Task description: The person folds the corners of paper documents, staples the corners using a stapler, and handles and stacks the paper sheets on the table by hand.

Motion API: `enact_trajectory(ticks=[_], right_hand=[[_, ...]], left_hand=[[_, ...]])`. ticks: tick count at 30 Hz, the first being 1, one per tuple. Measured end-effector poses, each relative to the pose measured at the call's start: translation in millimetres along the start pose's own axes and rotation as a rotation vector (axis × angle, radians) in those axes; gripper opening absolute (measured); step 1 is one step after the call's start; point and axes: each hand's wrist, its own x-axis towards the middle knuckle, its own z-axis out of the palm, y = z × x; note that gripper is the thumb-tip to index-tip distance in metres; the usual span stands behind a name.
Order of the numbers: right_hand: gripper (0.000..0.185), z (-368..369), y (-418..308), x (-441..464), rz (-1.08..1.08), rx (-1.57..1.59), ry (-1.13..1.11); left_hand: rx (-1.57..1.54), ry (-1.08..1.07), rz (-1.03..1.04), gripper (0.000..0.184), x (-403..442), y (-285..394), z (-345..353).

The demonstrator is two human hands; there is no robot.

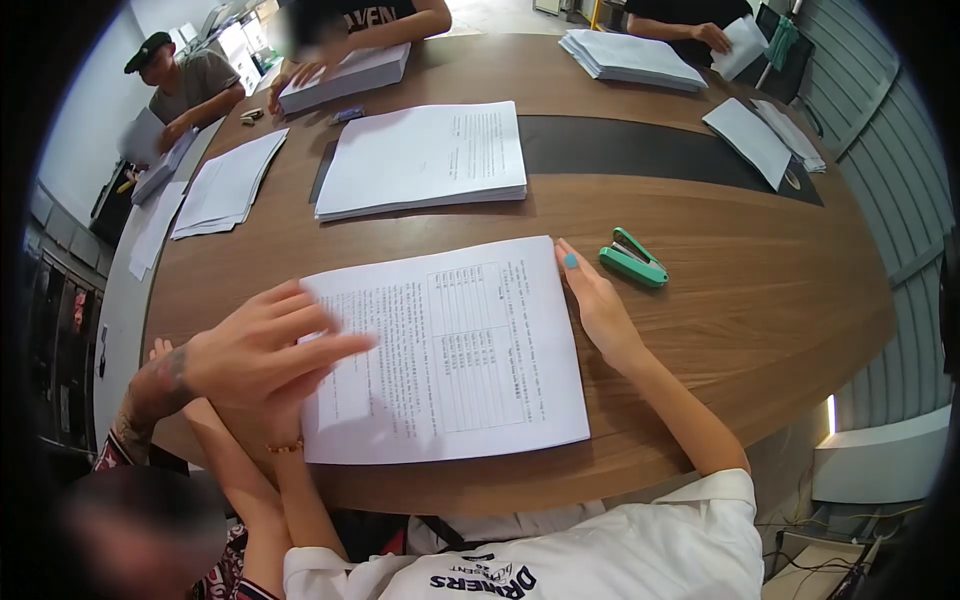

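Note:
A thick stack of printed paper (450, 350) lies on the table in front of me, its top sheet showing text and two tables. My right hand (595, 300), with a blue nail, rests along the stack's right edge, fingers stretched out. On the left, my left hand (285, 418) is at the stack's edge above a beaded bracelet; its fingers are mostly hidden behind a co-worker's tattooed hand (270, 340). That hand hovers over the sheet, blurred, with a finger extended. A green stapler (635, 258) stands just right of my right hand.
Another large paper stack (430, 155) sits ahead, partly over a dark table strip (640, 150). Loose sheets (230, 185) lie at the left, more papers (750, 145) at the right. Several people handle paper around the wooden table (760, 300). A co-worker leans in close at my left.

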Motion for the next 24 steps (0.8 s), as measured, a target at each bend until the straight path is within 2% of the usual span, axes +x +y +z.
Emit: enact_trajectory(ticks=[1, 3, 4, 5, 7, 9, 12, 13, 15, 18, 19, 20, 24], right_hand=[[0.058, 3.0, -1.1, -0.5, -0.029, 0.017, 0.006], [0.058, 4.1, -3.8, -1.2, -0.054, 0.027, 0.002], [0.058, 0.8, -5.1, -0.3, 0.021, 0.134, -0.033], [0.059, 0.0, -6.6, 0.0, 0.097, 0.241, -0.066], [0.058, 4.8, -13.2, -4.9, 0.104, 0.219, -0.027], [0.056, 7.3, -14.1, -6.6, 0.116, 0.198, 0.015], [0.053, 6.1, -15.6, -4.7, 0.051, 0.209, 0.039], [0.051, 5.6, -19.4, -5.4, 0.049, 0.235, 0.036], [0.050, 4.8, -19.8, -5.2, 0.046, 0.257, 0.034], [0.046, 1.7, -15.8, -5.3, 0.057, 0.333, 0.007], [0.045, 1.0, -16.6, -5.9, 0.050, 0.318, 0.006], [0.045, 0.8, -17.7, -6.2, 0.043, 0.304, 0.005], [0.042, 6.6, -22.9, -10.3, -0.027, 0.176, 0.093]], left_hand=[[0.028, -0.044, -0.054, 0.061, 28.1, 2.9, 1.3], [0.014, 0.015, -0.088, 0.058, 55.5, -11.0, 16.8], [0.009, 0.019, -0.096, 0.058, 65.2, -17.5, 21.1], [-0.051, 0.075, -0.089, 0.057, 73.7, -24.0, 24.2], [-0.112, 0.134, -0.085, 0.056, 90.1, -31.5, 32.2], [-0.185, 0.302, -0.081, 0.057, 105.5, -34.6, 43.0], [-0.154, 0.235, -0.088, 0.056, 123.3, -42.7, 57.5], [-0.122, 0.103, -0.098, 0.053, 125.0, -46.2, 62.5], [-0.367, 0.304, -0.291, 0.049, 87.7, -37.4, 81.6], [-1.012, 0.858, -0.758, 0.046, -5.2, -7.4, 134.7], [-1.193, 1.076, -0.877, 0.045, -26.7, -0.8, 154.8], [-1.275, 1.187, -0.949, 0.045, -33.8, 0.4, 164.1], [-1.242, 1.213, -1.104, 0.046, -31.9, 3.0, 166.0]])
